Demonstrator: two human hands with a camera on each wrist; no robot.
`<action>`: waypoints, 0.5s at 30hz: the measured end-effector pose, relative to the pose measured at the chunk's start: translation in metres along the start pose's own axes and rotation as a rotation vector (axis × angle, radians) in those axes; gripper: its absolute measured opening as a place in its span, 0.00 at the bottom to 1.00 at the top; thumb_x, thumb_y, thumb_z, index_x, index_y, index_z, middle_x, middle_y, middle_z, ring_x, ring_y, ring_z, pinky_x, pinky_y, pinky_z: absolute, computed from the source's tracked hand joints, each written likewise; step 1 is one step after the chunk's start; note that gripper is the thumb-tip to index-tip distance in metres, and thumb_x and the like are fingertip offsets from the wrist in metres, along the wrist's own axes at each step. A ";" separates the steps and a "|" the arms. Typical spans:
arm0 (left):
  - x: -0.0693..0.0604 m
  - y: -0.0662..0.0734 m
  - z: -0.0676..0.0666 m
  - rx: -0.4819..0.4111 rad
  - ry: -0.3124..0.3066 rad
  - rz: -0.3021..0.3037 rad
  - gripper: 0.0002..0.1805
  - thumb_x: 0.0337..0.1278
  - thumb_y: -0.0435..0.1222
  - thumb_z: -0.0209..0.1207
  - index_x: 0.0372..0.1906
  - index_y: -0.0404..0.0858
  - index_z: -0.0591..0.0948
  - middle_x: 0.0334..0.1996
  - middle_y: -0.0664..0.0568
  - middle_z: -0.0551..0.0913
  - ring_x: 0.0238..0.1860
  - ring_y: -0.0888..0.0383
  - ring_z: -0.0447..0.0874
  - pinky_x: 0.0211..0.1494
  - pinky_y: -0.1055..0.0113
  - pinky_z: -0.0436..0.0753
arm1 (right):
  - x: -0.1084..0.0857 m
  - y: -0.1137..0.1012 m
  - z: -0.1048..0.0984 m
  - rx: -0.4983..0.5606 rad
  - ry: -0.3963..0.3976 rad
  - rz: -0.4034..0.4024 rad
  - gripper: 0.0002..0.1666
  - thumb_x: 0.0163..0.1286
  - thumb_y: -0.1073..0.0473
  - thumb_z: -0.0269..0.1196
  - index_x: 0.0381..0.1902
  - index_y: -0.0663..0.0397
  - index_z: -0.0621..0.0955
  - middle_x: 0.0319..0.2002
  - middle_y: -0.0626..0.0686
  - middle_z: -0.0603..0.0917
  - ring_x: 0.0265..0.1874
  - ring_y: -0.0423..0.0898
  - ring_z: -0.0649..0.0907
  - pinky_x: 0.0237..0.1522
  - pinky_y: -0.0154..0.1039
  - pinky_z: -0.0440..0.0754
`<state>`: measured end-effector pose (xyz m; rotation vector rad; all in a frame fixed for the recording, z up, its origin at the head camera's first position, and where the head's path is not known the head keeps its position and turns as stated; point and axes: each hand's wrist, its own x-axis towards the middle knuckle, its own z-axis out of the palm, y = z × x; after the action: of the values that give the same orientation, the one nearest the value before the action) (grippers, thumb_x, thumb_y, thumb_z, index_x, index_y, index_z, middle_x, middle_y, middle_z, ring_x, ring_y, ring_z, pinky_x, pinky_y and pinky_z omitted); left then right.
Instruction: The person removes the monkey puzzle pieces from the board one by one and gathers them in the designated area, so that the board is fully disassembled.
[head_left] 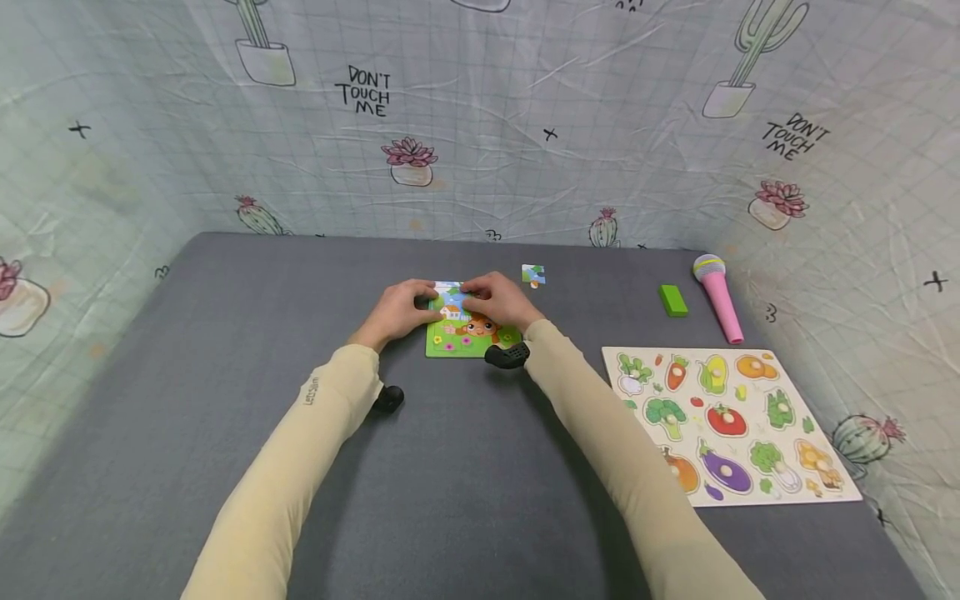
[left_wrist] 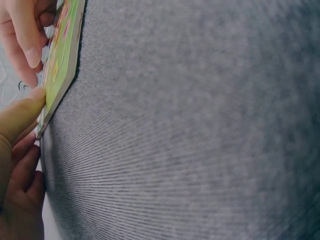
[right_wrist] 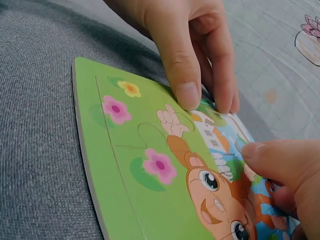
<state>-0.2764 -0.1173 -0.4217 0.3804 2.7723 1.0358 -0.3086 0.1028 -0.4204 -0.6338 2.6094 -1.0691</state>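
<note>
A flat puzzle board (head_left: 456,343) with a monkey, a house and flowers lies on the dark tabletop. At its left side, the left hand (head_left: 395,312) holds the edge, its thumb (left_wrist: 34,100) on the top face and its fingers by the rim. From the right, the right hand (head_left: 506,302) reaches over the board's upper part; its thumb (right_wrist: 255,152) touches the picture near the monkey's head (right_wrist: 210,200). The right palm hides some of the picture. A loose puzzle piece (head_left: 533,274) lies beyond the board's upper right corner.
On the right lies a large white board (head_left: 759,493) with vegetable pictures. Behind it are a green block (head_left: 672,301) and a pink toy microphone (head_left: 722,302). Patterned cloth (head_left: 480,108) stands along the back and sides of the table.
</note>
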 end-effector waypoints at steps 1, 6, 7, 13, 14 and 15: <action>0.000 0.000 0.000 -0.001 0.001 0.000 0.26 0.60 0.43 0.66 0.61 0.36 0.79 0.69 0.47 0.69 0.72 0.46 0.60 0.74 0.50 0.60 | 0.000 -0.001 0.000 -0.012 -0.008 -0.014 0.21 0.71 0.55 0.62 0.60 0.55 0.81 0.55 0.55 0.79 0.46 0.49 0.76 0.49 0.43 0.78; 0.000 -0.001 0.001 -0.007 -0.002 -0.003 0.24 0.60 0.43 0.66 0.59 0.37 0.80 0.69 0.47 0.69 0.72 0.46 0.60 0.74 0.50 0.60 | -0.001 -0.005 0.002 -0.040 -0.029 -0.012 0.21 0.72 0.56 0.61 0.61 0.55 0.80 0.56 0.57 0.76 0.50 0.50 0.72 0.52 0.44 0.75; 0.000 -0.001 0.001 -0.009 -0.004 -0.004 0.24 0.60 0.43 0.66 0.59 0.37 0.81 0.69 0.47 0.69 0.72 0.46 0.60 0.74 0.50 0.60 | -0.001 -0.006 0.002 -0.046 -0.033 -0.003 0.22 0.73 0.56 0.61 0.62 0.54 0.79 0.56 0.57 0.74 0.50 0.50 0.71 0.52 0.45 0.74; 0.001 -0.001 0.001 -0.002 -0.003 -0.003 0.22 0.61 0.43 0.66 0.57 0.38 0.82 0.69 0.47 0.69 0.72 0.46 0.60 0.74 0.50 0.60 | -0.001 -0.009 0.002 -0.040 -0.059 0.005 0.21 0.73 0.58 0.60 0.62 0.54 0.79 0.58 0.58 0.70 0.51 0.51 0.70 0.53 0.46 0.74; 0.001 -0.001 0.001 -0.001 -0.002 -0.001 0.22 0.61 0.43 0.66 0.57 0.38 0.82 0.69 0.47 0.69 0.72 0.46 0.60 0.74 0.50 0.60 | -0.001 -0.010 0.002 -0.037 -0.060 -0.001 0.21 0.73 0.58 0.60 0.62 0.55 0.79 0.58 0.58 0.71 0.51 0.51 0.71 0.53 0.45 0.75; 0.001 -0.001 0.001 0.000 -0.001 0.000 0.22 0.61 0.43 0.66 0.57 0.38 0.82 0.69 0.47 0.70 0.72 0.46 0.61 0.74 0.50 0.60 | 0.000 -0.010 0.002 -0.035 -0.060 -0.010 0.20 0.73 0.59 0.60 0.61 0.55 0.79 0.58 0.58 0.73 0.51 0.51 0.72 0.53 0.45 0.76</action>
<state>-0.2769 -0.1175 -0.4228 0.3809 2.7717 1.0353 -0.3050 0.0958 -0.4146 -0.6762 2.5814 -0.9936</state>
